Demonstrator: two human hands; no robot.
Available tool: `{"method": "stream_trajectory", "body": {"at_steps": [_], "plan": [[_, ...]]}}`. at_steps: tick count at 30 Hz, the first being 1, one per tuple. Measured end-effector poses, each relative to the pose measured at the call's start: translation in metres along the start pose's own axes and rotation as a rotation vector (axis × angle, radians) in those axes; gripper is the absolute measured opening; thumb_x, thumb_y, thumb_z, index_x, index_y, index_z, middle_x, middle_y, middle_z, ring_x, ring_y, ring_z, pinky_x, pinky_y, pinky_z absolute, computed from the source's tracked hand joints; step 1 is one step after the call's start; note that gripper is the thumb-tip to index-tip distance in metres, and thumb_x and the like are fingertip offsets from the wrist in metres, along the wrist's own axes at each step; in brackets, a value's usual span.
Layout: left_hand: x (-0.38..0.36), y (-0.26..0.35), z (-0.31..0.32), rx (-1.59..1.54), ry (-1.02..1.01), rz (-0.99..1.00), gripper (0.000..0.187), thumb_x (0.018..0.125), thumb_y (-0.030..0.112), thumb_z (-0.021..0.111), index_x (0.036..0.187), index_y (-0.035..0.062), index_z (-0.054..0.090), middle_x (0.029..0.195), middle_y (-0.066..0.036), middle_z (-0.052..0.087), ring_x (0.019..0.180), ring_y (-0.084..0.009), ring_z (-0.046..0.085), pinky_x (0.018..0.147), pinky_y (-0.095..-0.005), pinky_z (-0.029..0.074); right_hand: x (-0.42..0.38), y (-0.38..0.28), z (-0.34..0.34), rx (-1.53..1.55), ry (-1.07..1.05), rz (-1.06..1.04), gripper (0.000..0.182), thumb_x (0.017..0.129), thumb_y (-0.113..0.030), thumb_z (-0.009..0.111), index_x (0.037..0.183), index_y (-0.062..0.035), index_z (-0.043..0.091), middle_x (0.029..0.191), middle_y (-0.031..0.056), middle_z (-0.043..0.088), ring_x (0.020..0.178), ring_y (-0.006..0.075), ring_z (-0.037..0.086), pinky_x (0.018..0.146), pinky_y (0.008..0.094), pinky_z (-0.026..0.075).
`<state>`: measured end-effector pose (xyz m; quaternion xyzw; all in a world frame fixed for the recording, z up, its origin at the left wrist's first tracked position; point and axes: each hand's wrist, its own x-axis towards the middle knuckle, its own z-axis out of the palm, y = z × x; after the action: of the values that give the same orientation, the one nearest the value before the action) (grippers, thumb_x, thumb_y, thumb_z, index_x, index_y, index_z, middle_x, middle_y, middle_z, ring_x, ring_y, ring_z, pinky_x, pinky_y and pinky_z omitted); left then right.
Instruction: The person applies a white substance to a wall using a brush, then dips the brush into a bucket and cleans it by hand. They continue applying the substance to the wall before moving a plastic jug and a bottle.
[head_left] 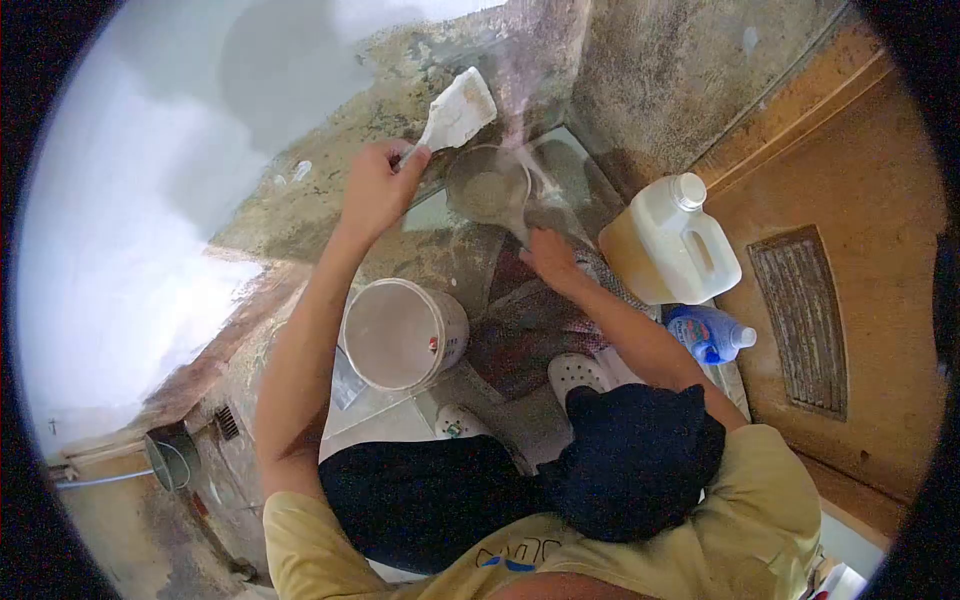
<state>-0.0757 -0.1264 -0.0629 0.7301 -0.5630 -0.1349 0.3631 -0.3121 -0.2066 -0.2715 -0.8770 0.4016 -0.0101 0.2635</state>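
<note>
My left hand [385, 185], raised in front of the stained wall, is closed around the handle of a scraper [462, 108]. Its wide, flat end is smeared white and points up and to the right. Lower and to the right, my right hand [553, 258] grips the handle of a round dipper [488, 186]. The dipper looks greyish inside; what it holds is hard to make out. Below the scraper and left of the dipper stands a white bucket [362, 352], its inside pale.
A large jug [672, 240] of yellowish liquid and a blue bottle [705, 335] stand at the right, beside a wooden door [880, 200] with a vent. The wall [330, 165] is whitish above, stained below. A dark pail [172, 455] is at the lower left.
</note>
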Motion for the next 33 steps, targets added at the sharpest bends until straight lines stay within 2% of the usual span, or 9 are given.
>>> {"method": "stream_trajectory", "body": {"at_steps": [4,7,10,13,16,18,28,31,33], "plan": [[-0.005,-0.006,0.002,-0.028,0.025,-0.001,0.040,0.091,0.031,0.060,0.071,-0.0034,0.058,0.053,-0.010,0.046,0.051,-0.0191,0.041,0.051,-0.0387,0.035,-0.040,0.022,-0.013,-0.046,-0.082,0.016,0.042,0.086,-0.033,0.066,0.104,0.0048,0.061,0.101,0.0267,0.063,0.095,0.0431,0.063,0.082,0.0503,0.051],[0.000,-0.012,0.009,-0.111,0.001,-0.058,0.039,0.092,0.030,0.060,0.071,-0.0037,0.057,0.054,-0.010,0.046,0.052,-0.0181,0.041,0.052,-0.0378,0.034,-0.100,0.042,-0.028,-0.081,0.122,-0.056,0.044,0.083,-0.033,0.067,0.110,0.0015,0.059,0.115,0.0225,0.058,0.098,0.0393,0.062,0.076,0.0488,0.055],[0.013,-0.016,0.026,-0.155,-0.073,-0.070,0.038,0.092,0.029,0.060,0.073,-0.0044,0.057,0.055,-0.011,0.044,0.053,-0.0178,0.040,0.052,-0.0367,0.034,-0.158,0.054,-0.059,-0.132,-0.020,-0.058,0.045,0.085,-0.035,0.065,0.111,0.0013,0.056,0.112,0.0210,0.057,0.097,0.0387,0.062,0.075,0.0472,0.055],[0.027,-0.013,0.040,-0.113,-0.077,0.141,0.036,0.092,0.028,0.060,0.076,-0.0048,0.059,0.057,-0.013,0.044,0.054,-0.0179,0.041,0.053,-0.0363,0.035,-0.203,0.070,-0.067,-0.156,0.026,-0.152,0.044,0.086,-0.035,0.064,0.111,0.0001,0.055,0.107,0.0198,0.055,0.093,0.0383,0.063,0.073,0.0469,0.055],[0.039,-0.008,0.059,-0.113,-0.095,0.180,0.035,0.091,0.028,0.060,0.078,-0.0051,0.060,0.058,-0.016,0.047,0.054,-0.0199,0.044,0.054,-0.0375,0.037,-0.237,0.076,-0.069,-0.086,-0.063,-0.041,0.043,0.086,-0.034,0.063,0.112,-0.0016,0.053,0.104,0.0192,0.055,0.090,0.0384,0.063,0.073,0.0482,0.055],[0.042,-0.007,0.068,-0.151,-0.122,0.192,0.034,0.090,0.027,0.060,0.079,-0.0048,0.062,0.060,-0.018,0.051,0.054,-0.0231,0.048,0.055,-0.0389,0.038,-0.256,0.087,-0.069,-0.132,-0.215,0.061,0.046,0.080,-0.031,0.071,0.111,-0.0018,0.053,0.101,0.0163,0.053,0.092,0.0365,0.061,0.073,0.0454,0.053],[0.034,0.001,0.054,-0.113,-0.153,0.110,0.032,0.089,0.027,0.060,0.085,-0.0043,0.066,0.065,-0.020,0.058,0.057,-0.0299,0.056,0.057,-0.0392,0.043,-0.314,0.125,-0.074,-0.112,-0.264,-0.009,0.039,0.084,-0.026,0.068,0.112,-0.0038,0.053,0.100,0.0146,0.053,0.086,0.0353,0.061,0.070,0.0442,0.052],[0.018,-0.011,0.042,-0.164,-0.149,0.060,0.032,0.088,0.027,0.060,0.084,-0.0048,0.066,0.064,-0.021,0.059,0.057,-0.0297,0.057,0.057,-0.0390,0.044,-0.321,0.102,-0.074,-0.007,-0.312,0.231,0.037,0.084,-0.021,0.066,0.114,-0.0015,0.056,0.107,0.0201,0.057,0.097,0.0388,0.062,0.077,0.0471,0.052],[0.011,-0.015,0.033,-0.202,-0.177,-0.056,0.037,0.092,0.034,0.060,0.085,-0.0018,0.069,0.063,-0.009,0.060,0.059,-0.0165,0.055,0.057,-0.0349,0.043,-0.333,0.104,-0.064,0.038,-0.241,0.207,0.035,0.085,-0.020,0.065,0.113,-0.0013,0.056,0.106,0.0202,0.058,0.097,0.0390,0.062,0.078,0.0463,0.052]]}}
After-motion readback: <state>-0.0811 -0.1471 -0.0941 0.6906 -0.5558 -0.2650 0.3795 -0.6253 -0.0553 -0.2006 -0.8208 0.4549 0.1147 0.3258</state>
